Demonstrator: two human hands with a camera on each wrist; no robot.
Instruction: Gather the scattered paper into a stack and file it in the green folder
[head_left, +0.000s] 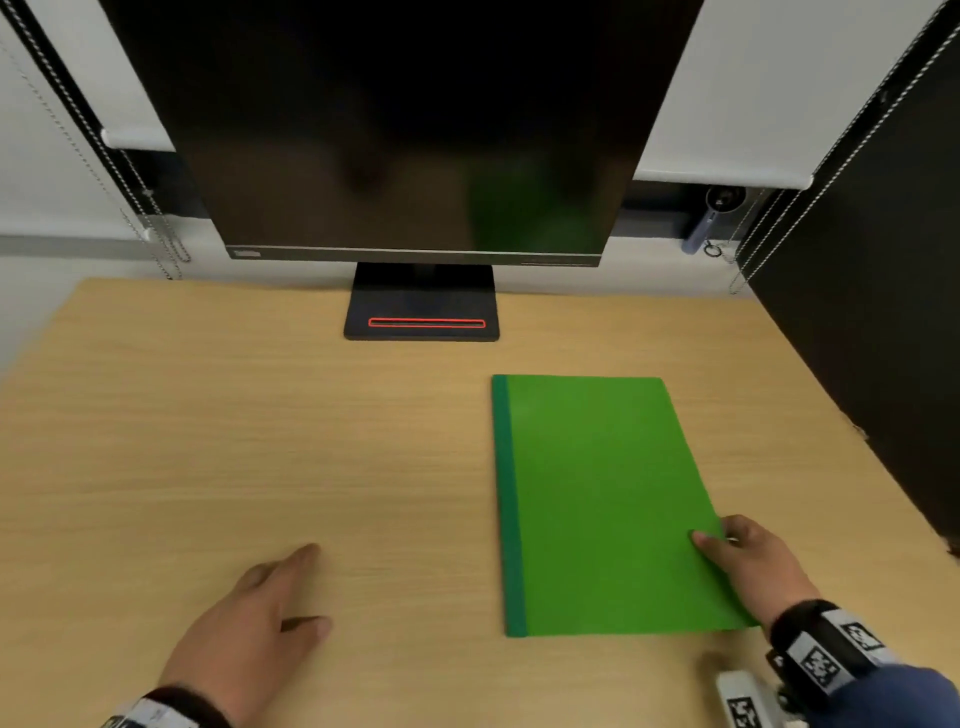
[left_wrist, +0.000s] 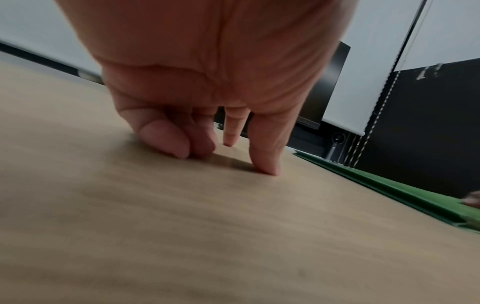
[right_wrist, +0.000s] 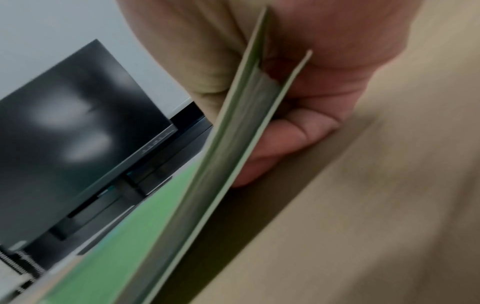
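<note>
**Folder shut, right hand on its open edge**

At the left, the left hand (head_left: 249, 618) rests on the bare wooden bench (head_left: 260, 441), holding nothing. The left wrist view shows its fingertips (left_wrist: 267, 168) touching the surface, the outer fingers loosely bent; the grip is relaxed and empty.

Toward the middle, at the back edge, stands a dark monitor (head_left: 405, 130) on its base.

Right of centre lies the green folder (head_left: 602, 499), flat and closed in the head view, its darker spine to the left. No loose paper shows anywhere on the bench. The right wrist view looks along the open edge, where pale layers sit between the covers; these are probably the filed sheets, though the blur leaves that uncertain.

At the far right, the right hand (head_left: 753, 561) pinches the folder's near right edge, thumb on the cover and fingers (right_wrist: 293, 139) curled beneath.

Judged from this, gathering and filing look done, and the step in hand is closing or settling the folder. The next move calls only for letting the cover lie flat and releasing it.
</note>
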